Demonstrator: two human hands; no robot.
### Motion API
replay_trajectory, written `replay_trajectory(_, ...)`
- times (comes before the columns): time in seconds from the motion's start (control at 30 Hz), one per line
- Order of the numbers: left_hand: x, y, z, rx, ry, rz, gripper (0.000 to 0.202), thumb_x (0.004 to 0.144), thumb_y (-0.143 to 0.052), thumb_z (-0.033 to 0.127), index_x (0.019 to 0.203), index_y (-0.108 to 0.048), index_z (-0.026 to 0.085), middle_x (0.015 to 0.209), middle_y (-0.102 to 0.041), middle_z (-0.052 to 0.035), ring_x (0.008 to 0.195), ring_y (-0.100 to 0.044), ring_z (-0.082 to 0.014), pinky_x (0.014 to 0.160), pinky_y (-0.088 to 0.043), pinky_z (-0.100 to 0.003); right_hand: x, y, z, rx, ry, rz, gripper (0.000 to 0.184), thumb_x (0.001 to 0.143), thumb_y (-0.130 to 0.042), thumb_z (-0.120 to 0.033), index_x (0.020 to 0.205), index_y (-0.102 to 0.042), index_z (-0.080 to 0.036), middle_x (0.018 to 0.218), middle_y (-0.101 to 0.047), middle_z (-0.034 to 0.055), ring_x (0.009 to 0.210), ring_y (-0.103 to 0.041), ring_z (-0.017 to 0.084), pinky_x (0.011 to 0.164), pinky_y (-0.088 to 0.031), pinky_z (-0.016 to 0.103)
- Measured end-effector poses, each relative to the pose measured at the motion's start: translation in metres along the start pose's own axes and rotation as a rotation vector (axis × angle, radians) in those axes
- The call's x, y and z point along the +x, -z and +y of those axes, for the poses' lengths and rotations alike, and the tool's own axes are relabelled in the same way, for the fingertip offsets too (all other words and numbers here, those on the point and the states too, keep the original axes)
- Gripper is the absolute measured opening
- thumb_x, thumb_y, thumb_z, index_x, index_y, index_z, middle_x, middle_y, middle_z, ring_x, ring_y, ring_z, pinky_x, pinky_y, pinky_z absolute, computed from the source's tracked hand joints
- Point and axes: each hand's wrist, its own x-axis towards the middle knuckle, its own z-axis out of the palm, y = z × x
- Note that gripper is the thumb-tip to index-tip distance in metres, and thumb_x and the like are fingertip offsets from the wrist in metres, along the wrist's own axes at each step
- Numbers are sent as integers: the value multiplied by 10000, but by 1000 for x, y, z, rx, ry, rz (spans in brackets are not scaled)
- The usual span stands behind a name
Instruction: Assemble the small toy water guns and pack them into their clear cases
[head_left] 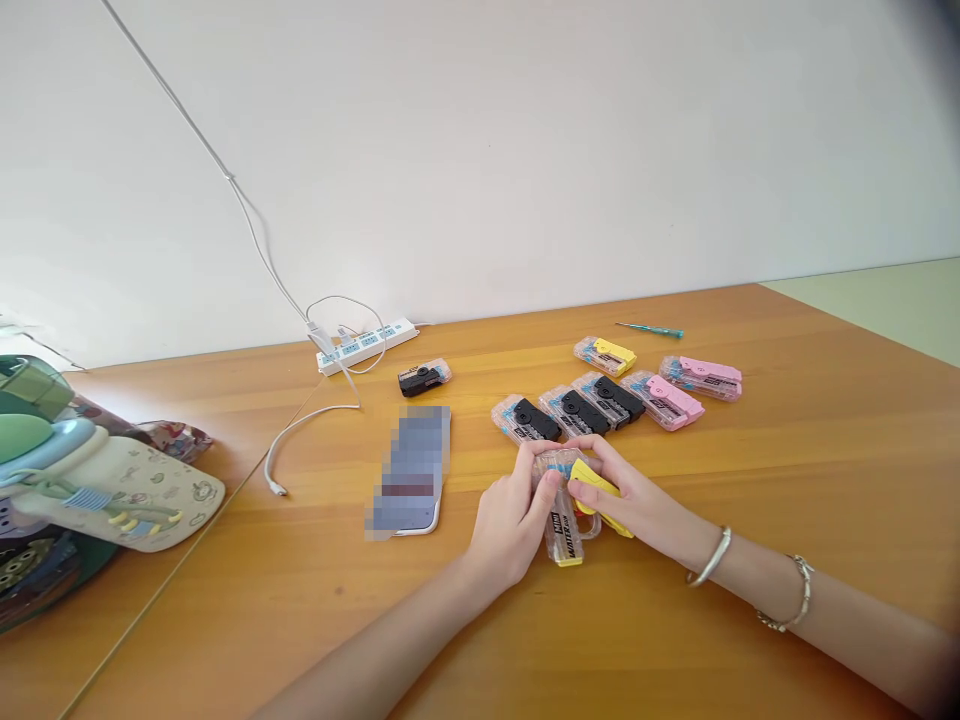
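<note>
Both of my hands hold one small clear toy water gun with yellow parts (568, 520) just above the wooden table (675, 620). My left hand (510, 520) grips its left side, fingers wrapped over the top. My right hand (626, 495) pinches the yellow part on its right side. Just beyond my hands lies a row of similar toy guns: three black ones (574, 410), two pink ones (686, 390) and a yellow one (606, 354). Another black one (424, 377) lies apart to the left.
A phone (411, 470) lies left of my hands. A white power strip (367, 345) with a loose white cable (300, 430) sits by the wall. A teal screwdriver (651, 328) lies at the back. A green and cream bag (82, 480) fills the left edge.
</note>
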Motion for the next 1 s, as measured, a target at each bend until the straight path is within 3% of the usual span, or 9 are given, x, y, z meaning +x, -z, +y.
replay_trajectory(0.17, -1, -1, -4, -166, -45, -70, 351, 953, -244, 432, 1241, -357, 265, 825, -651, 6, 727, -608, -179, 707, -435, -295, 2, 0, 3, 74, -17, 50, 492, 823, -529, -563, 1141, -337, -240, 1128, -559, 71, 865, -578, 169, 732, -486, 295)
replay_trajectory(0.3, 0, 0, -8, -352, -140, -149, 446, 932, -354, 439, 1326, -277, 245, 1055, -607, -50, 902, -605, -187, 819, -442, -326, 2, -1, 4, 173, -60, 93, 505, 802, -552, -570, 1150, -345, -268, 1060, -580, 29, 841, -589, 163, 656, -484, 261)
replay_trajectory(0.4, 2, 2, -10, -440, -192, -212, 554, 887, -470, 444, 1357, -249, 250, 1101, -579, -68, 929, -593, -196, 839, -443, -342, 3, 0, 3, 216, -76, 87, 529, 778, -578, -573, 1164, -374, -275, 1034, -594, 22, 827, -601, 170, 620, -484, 259)
replay_trajectory(0.57, 5, 1, -15, -474, -172, -274, 810, 733, -687, 436, 1377, -221, 279, 1022, -588, -52, 834, -593, -186, 766, -457, -313, 4, 4, 3, 251, -48, 94, 552, 738, -640, -543, 1153, -409, -261, 989, -620, 27, 825, -619, 188, 652, -505, 296)
replay_trajectory(0.73, 5, -5, -17, -371, -114, -205, 830, 704, -710, 431, 1365, -233, 272, 823, -579, 7, 658, -529, -133, 634, -410, -244, 5, 1, 5, 224, -8, 158, 581, 705, -666, -557, 1139, -436, -247, 1026, -637, 62, 953, -611, 238, 788, -520, 357)
replay_trajectory(0.87, 4, -9, -15, -258, -53, -157, 819, 695, -711, 434, 1347, -248, 256, 635, -482, 68, 543, -422, -113, 521, -314, -205, 4, -5, 6, 192, 32, 228, 578, 685, -657, -600, 1110, -493, -244, 1110, -623, 87, 1050, -576, 269, 871, -496, 381)
replay_trajectory(1.0, 3, -11, -13, -237, -57, -131, 796, 706, -692, 441, 1344, -259, 243, 617, -469, 70, 542, -415, -117, 524, -308, -209, 0, -11, 7, 194, 40, 268, 531, 728, -614, -598, 1113, -507, -249, 1085, -623, 77, 1052, -568, 267, 883, -485, 386)
